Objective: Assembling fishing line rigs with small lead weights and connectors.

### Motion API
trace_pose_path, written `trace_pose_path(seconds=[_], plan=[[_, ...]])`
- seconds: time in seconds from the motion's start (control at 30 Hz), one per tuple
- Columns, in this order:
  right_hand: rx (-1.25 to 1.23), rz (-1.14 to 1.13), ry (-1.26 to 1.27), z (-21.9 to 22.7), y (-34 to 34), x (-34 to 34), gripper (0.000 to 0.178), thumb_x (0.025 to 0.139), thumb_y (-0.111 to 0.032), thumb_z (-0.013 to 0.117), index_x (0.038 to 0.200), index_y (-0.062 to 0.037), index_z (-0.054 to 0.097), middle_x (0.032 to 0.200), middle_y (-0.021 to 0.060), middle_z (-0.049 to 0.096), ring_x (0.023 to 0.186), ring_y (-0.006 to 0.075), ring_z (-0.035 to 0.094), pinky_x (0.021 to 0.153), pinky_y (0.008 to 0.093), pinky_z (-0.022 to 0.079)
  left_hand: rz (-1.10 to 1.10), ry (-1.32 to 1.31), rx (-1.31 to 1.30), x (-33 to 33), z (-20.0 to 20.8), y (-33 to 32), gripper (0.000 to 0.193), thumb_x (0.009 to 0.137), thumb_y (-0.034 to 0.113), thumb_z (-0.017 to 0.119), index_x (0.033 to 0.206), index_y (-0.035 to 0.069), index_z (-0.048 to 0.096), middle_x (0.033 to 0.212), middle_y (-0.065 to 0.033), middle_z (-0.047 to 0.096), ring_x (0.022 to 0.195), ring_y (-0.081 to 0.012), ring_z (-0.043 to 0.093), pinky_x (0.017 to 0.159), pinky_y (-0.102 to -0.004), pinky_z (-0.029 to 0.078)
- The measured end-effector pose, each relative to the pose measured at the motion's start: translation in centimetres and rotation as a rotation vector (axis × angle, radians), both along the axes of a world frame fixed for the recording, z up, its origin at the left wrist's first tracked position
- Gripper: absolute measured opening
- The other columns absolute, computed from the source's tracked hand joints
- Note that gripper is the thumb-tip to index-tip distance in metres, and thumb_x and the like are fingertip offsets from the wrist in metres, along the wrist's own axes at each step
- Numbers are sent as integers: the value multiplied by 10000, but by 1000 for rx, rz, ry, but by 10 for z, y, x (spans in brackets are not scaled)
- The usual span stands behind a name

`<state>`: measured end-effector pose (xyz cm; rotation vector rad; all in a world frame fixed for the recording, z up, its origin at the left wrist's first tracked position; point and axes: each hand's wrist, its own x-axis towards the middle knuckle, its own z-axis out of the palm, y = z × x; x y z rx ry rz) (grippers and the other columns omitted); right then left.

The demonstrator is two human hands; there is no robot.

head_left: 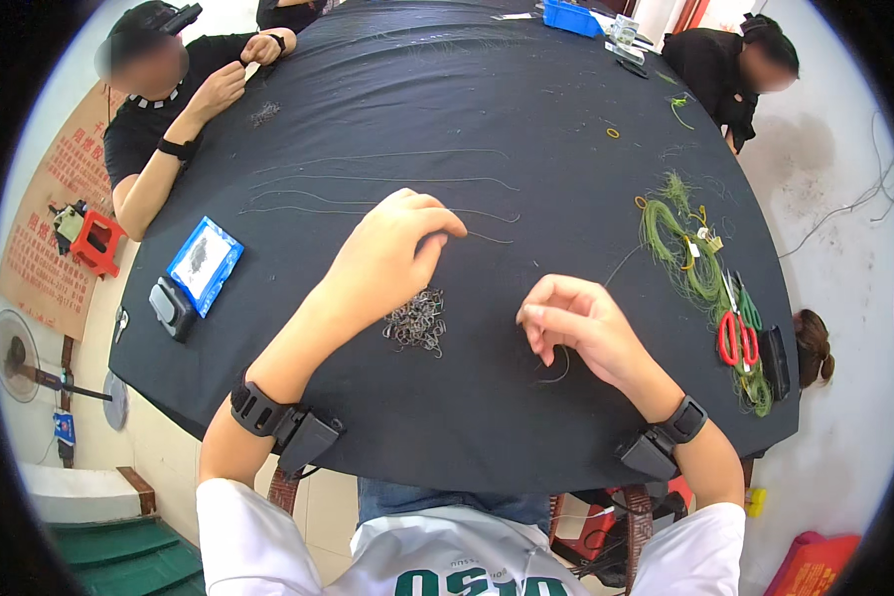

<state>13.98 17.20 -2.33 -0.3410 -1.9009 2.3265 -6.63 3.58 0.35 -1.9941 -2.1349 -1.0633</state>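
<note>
My left hand point(399, 243) hovers above a small pile of metal fish hooks point(417, 323), fingers bent to the right and thumb apart from them. No item shows in it. A thin line point(492, 238) passes beneath that hand and comes out past its fingertips. Several similar fishing lines point(382, 180) lie stretched side by side beyond it. Right of the hooks, my right hand point(581, 323) pinches a thin fishing line point(564, 370); one part curls below the fingers, another runs toward the green bundle. Whether a hook is in this pinch is too small to tell.
Green line bundles point(700, 268), red-handled scissors point(737, 338) and a black case point(778, 364) lie at right. A blue packet point(206, 263) and a grey-black device point(173, 308) are at left. Co-workers sit at the far left and right. A blue tray point(571, 17) stands far off.
</note>
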Motion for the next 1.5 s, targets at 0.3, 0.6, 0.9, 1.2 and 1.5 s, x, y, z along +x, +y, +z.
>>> trace_pose_path(seconds=[0.3, 0.6, 0.9, 1.2, 1.5], plan=[[511, -762, 173, -4, 63, 13, 136, 883, -133, 594, 875, -22, 672, 1115, 144, 620, 1153, 194, 512, 976, 323, 381, -2, -32, -293, -5, 1, -16, 111, 773, 131, 674, 824, 38, 642, 850, -105, 596, 872, -281, 569, 799, -369, 450], [220, -336, -54, 3, 59, 16, 152, 892, -161, 581, 929, -25, 639, 1067, 128, 651, 956, 214, 645, 810, 322, 529, -2, -49, -284, -11, -1, -15, 121, 786, 143, 662, 807, 29, 629, 836, -108, 591, 854, -284, 565, 777, -372, 446], [-250, 198, -64, 4, 24, -6, 105, 871, -67, 595, 924, 13, 638, 1290, 162, 522, 1133, 286, 560, 938, 377, 477, -21, -2, -249, -12, -5, -14, 113, 764, 115, 667, 815, 25, 620, 812, -112, 588, 846, -279, 569, 777, -372, 450], [362, -624, 187, 4, 61, 12, 150, 908, -143, 556, 919, -25, 647, 1057, 140, 648, 1128, 230, 546, 939, 351, 426, -45, -5, -300, -21, -6, -15, 122, 738, 105, 674, 819, 28, 623, 828, -106, 598, 853, -271, 577, 787, -372, 459], [298, -289, 32, 2, 33, 5, 171, 916, -160, 560, 889, -5, 626, 793, 101, 666, 708, 164, 660, 657, 277, 545, -92, -37, -330, -23, -4, -14, 80, 729, 90, 669, 777, 38, 630, 827, -100, 579, 860, -271, 560, 796, -367, 449]])
